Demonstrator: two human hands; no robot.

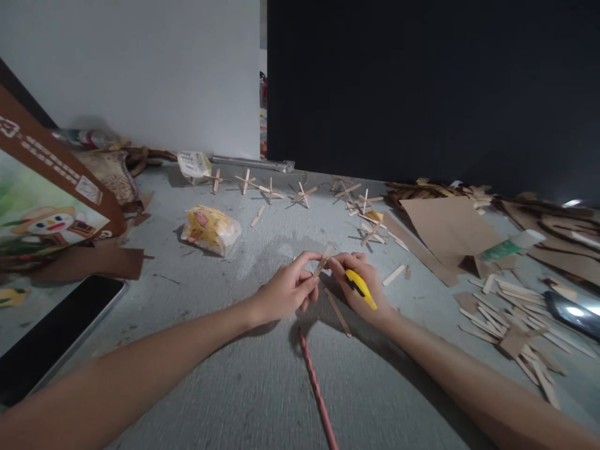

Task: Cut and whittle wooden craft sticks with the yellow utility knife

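My left hand (pixel 285 292) pinches a wooden craft stick (pixel 322 264), held at a slant just above the table. Wrapped in my right hand (pixel 364 299) is a yellow utility knife (pixel 360 289), its handle sticking out towards me. The knife's front end is near the stick, but my fingers hide the blade, and I cannot tell whether it touches the wood. Below my hands lies another craft stick (pixel 337 312). A pink twisted cord (pixel 315 381) runs from there towards my body.
Several crossed-stick pieces (pixel 304 195) stand along the back. A yellow plastic packet (pixel 212 230) lies left, beyond a phone (pixel 60 334). On the right are a loose stick pile (pixel 520 312), cardboard (pixel 445 225), a glue stick (pixel 510 245) and a dark shiny object (pixel 572 314).
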